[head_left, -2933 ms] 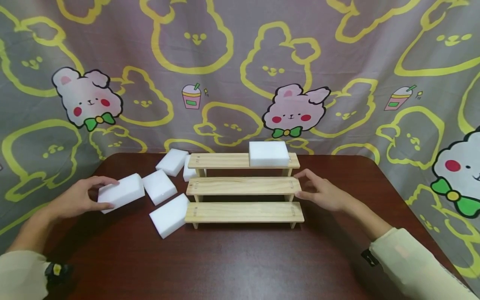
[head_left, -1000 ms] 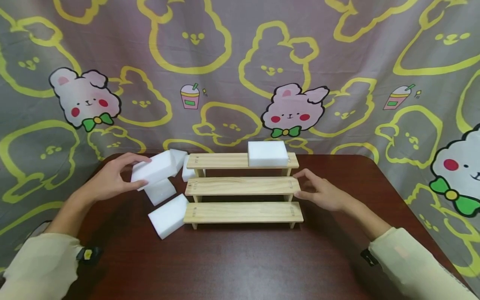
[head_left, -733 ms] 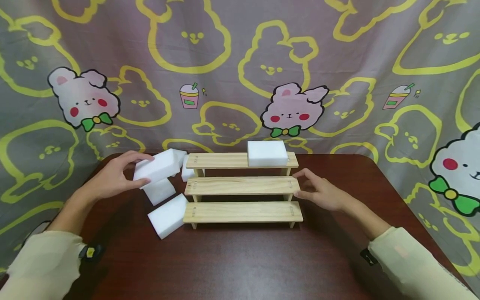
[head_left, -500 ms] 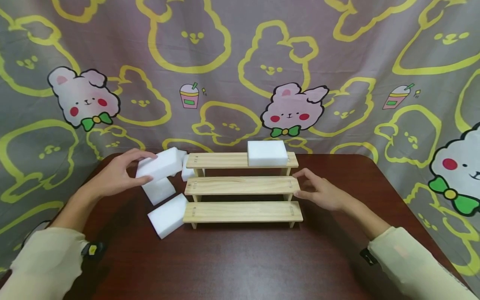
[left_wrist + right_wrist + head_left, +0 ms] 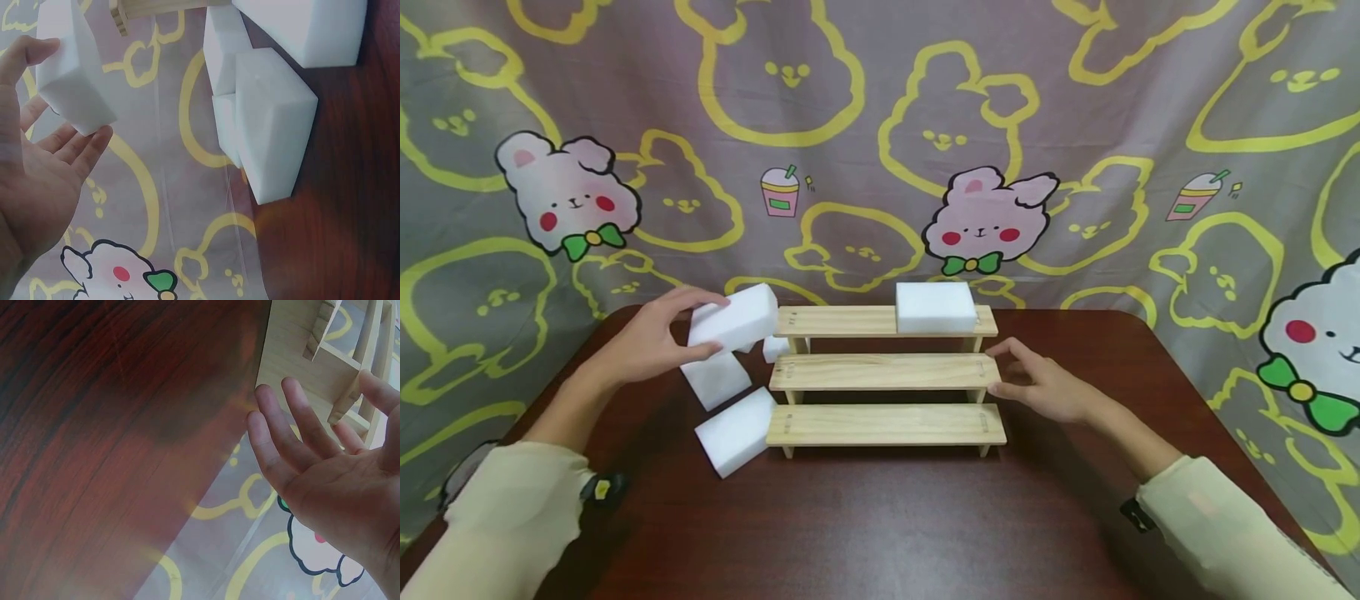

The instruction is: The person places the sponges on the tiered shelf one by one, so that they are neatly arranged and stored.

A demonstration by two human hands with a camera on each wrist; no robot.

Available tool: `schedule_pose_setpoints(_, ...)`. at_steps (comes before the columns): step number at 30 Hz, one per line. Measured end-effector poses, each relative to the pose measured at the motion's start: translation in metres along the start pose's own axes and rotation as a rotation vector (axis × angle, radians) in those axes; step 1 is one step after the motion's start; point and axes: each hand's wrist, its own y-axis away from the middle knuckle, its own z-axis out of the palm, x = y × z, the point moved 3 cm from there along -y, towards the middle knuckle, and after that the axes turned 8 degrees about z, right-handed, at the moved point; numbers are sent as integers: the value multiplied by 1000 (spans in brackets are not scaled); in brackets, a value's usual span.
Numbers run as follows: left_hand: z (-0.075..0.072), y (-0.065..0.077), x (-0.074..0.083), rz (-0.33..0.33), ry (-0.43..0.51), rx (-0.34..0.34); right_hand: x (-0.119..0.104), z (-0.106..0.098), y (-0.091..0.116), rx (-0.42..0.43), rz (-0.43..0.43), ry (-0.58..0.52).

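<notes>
My left hand [image 5: 655,337] grips a white foam block [image 5: 735,317] between thumb and fingers, raised over the other blocks. In the head view its right end is right at the left end of the top board of a three-tier wooden display stand [image 5: 887,425]. The left wrist view shows the thumb on one side of the block and fingertips under the other. My right hand [image 5: 1048,385] pinches the right end of the stand's middle board between thumb and index finger; its other fingers [image 5: 303,415] stretch out loosely. Another white foam block [image 5: 935,307] sits toward the top board's right end.
On the table left of the stand lie several more white foam blocks, one foam block [image 5: 735,431] close by the bottom board and another foam block [image 5: 717,381] behind it. A patterned curtain [image 5: 850,125] hangs along the back of the dark wooden table [image 5: 880,525].
My left hand has carried its foam block rightward and up, from the table's left side over the loose blocks to the stand's top tier. My right hand has stayed at the middle board's end.
</notes>
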Motion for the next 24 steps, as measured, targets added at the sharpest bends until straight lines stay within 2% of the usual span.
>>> schedule_pose_setpoints(10, 6, -10, 4, 43, 5, 7, 0, 0, 0, -3, 0, -6)
schedule_pose_setpoints(24, 13, -22, 11, 50, 39, -17, 0, 0, 0, -3, 1, -12)
